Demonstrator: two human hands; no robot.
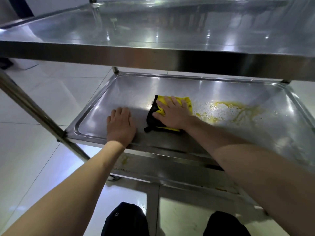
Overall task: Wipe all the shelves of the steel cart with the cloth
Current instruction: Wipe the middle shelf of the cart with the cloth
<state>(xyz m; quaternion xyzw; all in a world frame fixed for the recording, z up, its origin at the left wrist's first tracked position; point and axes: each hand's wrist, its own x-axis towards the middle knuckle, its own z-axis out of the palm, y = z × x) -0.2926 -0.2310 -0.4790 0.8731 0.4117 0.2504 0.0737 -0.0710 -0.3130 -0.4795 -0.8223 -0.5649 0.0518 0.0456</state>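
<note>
While both arms reach in under the top shelf, the scene reads as follows.

Steel cart: the steel cart stands on a pale tiled floor, with a slanted tubular leg on the left and three levels in view.

Top shelf: the top shelf fills the upper part of the view, its surface shiny with reflected lights.

Middle shelf: the middle shelf is a shallow tray with a raised rim (both hands are on this level).

Cloth: the cloth, yellow with a black edge, lies bunched near the middle of the middle shelf, flat against the steel.

Right hand: the right hand presses down on top of the cloth with fingers spread and fairly straight, covering most of it; I see no pinch or curl round the fabric.

Left hand: the left hand lies palm down on bare steel near the front rim, just left of the cloth and apart from it, fingers straight and together, holding nothing.

Spill: a yellow spill with droplets and streaks spreads over the shelf just right of the cloth, toward the right rim.

Bottom shelf: the bottom shelf shows below the front rim, with some yellowish marks on it.

Shoes: two black shoes sit at the lower edge on the floor.
</note>
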